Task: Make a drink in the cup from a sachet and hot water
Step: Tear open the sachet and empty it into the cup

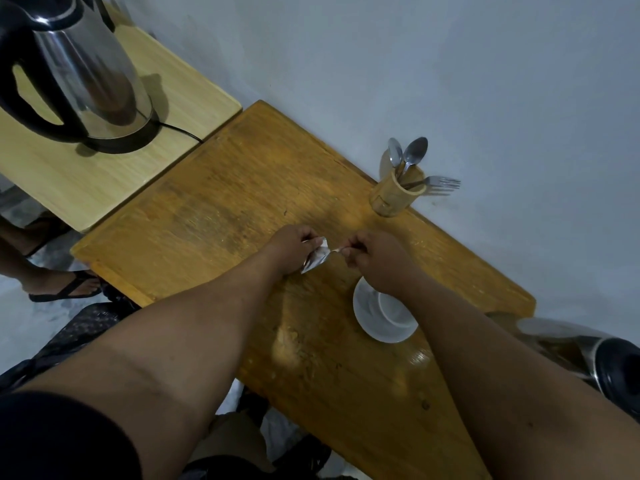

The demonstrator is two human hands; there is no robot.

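Both hands, left hand [294,249] and right hand [375,261], pinch a silver sachet [317,258] above the wooden table [221,202], beside the white cup [394,308].

No legible text, labels or nos. on anything in view.

Both bare forearms reach forward and converge over the table [214,209]. The left hand [294,249] is curled into a loose fist, knuckles up, fingers pinched closed on a silvery sachet [317,258]. The right hand [375,259], just beside it, is likewise clenched, thumb and fingertips pinching the sachet's other end.
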